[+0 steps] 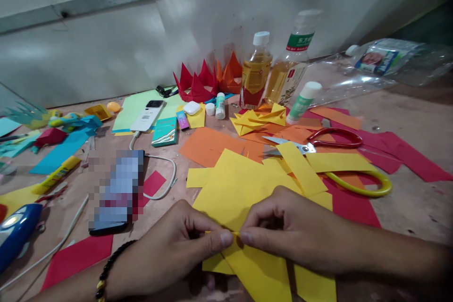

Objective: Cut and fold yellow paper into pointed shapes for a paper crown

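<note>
Both my hands meet at the lower middle of the view, over several yellow sheets. My left hand [173, 247], with a dark bead bracelet at its wrist, pinches a piece of yellow paper [260, 269] between thumb and forefinger. Right beside it, my right hand [283, 231] pinches the same paper, thumb tip close to the left thumb. The paper looks folded where the fingertips press it. Beyond the hands lies a larger yellow sheet [226, 184]. Scissors [311, 146] with red and yellow handles rest to the right, partly covered by yellow strips [339, 163].
Red [200, 82] and orange paper crowns [230, 75] stand at the back. Near them are two drink bottles [255, 73] and a glue stick [305, 102]. A phone [118, 193] with a cable lies left; a large plastic bottle [392, 59] lies back right.
</note>
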Motion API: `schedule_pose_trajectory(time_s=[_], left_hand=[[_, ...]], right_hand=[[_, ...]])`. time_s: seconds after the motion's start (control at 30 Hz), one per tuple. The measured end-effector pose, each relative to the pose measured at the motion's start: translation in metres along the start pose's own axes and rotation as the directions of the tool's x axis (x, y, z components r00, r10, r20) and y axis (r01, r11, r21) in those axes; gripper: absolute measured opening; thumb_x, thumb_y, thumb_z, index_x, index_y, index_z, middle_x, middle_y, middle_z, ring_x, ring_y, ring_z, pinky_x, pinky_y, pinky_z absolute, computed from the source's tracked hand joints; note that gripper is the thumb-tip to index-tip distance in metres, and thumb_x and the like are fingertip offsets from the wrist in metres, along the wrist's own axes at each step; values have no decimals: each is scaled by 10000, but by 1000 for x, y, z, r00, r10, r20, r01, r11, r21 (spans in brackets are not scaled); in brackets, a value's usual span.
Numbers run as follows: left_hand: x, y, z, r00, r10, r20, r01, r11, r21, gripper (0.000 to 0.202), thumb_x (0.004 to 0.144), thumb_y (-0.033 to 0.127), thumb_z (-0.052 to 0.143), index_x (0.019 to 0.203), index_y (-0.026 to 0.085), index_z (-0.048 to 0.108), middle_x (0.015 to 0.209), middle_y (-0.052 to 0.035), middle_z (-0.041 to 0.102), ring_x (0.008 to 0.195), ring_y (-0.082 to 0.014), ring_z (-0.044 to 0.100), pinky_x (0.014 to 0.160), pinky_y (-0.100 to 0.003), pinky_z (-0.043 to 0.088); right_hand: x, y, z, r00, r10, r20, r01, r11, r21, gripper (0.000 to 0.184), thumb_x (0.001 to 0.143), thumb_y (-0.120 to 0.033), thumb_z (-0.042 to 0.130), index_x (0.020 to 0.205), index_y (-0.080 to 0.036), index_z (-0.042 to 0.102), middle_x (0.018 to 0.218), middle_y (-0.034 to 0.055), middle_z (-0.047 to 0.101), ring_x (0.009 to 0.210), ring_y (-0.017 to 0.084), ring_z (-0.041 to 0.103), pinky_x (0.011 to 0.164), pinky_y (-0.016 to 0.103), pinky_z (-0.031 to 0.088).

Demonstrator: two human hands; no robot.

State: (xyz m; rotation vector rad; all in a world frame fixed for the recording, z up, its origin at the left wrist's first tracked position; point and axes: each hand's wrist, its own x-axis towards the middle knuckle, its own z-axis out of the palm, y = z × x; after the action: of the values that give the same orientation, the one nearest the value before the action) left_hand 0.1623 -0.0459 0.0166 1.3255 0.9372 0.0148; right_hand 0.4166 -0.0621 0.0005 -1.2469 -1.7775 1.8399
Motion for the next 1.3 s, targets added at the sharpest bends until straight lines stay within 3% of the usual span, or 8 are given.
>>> schedule_pose_trajectory(time_s=[0.4,0.6,0.7,0.8,0.97,1.1,1.17,1.3], left_hand=[[6,-8,-16,988,-37,-149,18,992,-124,698,992,769,592,876,117,810,782,-131,813,607,-152,702,586,-242,535],[13,-7,-19,870,138,-473,-161,987,-8,562,1018,692,623,1151,168,779,987,-82,831,701,-132,708,627,-216,543],[9,-5,-12,891,234,-390,-220,972,80,470,1029,625,655,1221,215,781,1130,-79,822,924,-188,749,774,-250,578],[4,-6,-4,949,207,-237,-186,976,108,463,1018,601,675,1001,167,835,929,-85,814,812,-196,719,702,-255,541],[0,-5,-10,954,176,-244,-172,984,41,462,997,597,699,857,175,824,840,-76,795,773,-194,686,674,-247,520],[0,2,-16,963,147,-227,-137,989,58,458,994,625,682,903,199,823,928,-74,798,858,-218,706,761,-268,551],[1,4,-15,964,145,-224,-121,986,118,487,990,651,663,920,198,826,912,-78,787,857,-232,706,753,-281,555],[6,3,-9,964,137,-228,-96,978,184,501,998,661,631,898,199,796,904,-56,762,789,-196,659,667,-252,500]], right_hand=[[5,-9,-63,967,-38,-250,-42,951,-306,500,920,-655,721,718,-201,667,672,-11,650,610,129,535,573,262,352],[2,-13,-68,976,25,-218,-82,962,-261,495,890,-664,751,725,-203,676,658,-13,672,603,133,570,570,259,381],[1,-12,-42,982,-9,-189,-30,978,-205,425,924,-589,758,759,-200,717,672,-20,682,609,122,566,565,252,384],[0,-8,-20,970,-90,-226,38,974,-224,390,952,-555,744,799,-196,759,655,-25,674,595,111,541,548,248,355],[-4,-15,-54,934,-181,-309,56,926,-373,501,1001,-621,634,731,-208,719,686,9,737,568,131,624,552,257,413],[-27,-24,-125,816,-400,-418,-98,617,-781,501,1004,-645,543,810,-235,756,676,42,708,566,181,585,535,308,363],[-47,-19,-151,867,-331,-373,-199,455,-868,461,1039,-598,512,1018,-250,813,859,79,793,682,225,673,603,339,431],[-88,12,-162,903,-237,-358,-250,388,-887,469,981,-593,662,1316,-297,802,1234,123,818,1022,363,771,806,459,561]])
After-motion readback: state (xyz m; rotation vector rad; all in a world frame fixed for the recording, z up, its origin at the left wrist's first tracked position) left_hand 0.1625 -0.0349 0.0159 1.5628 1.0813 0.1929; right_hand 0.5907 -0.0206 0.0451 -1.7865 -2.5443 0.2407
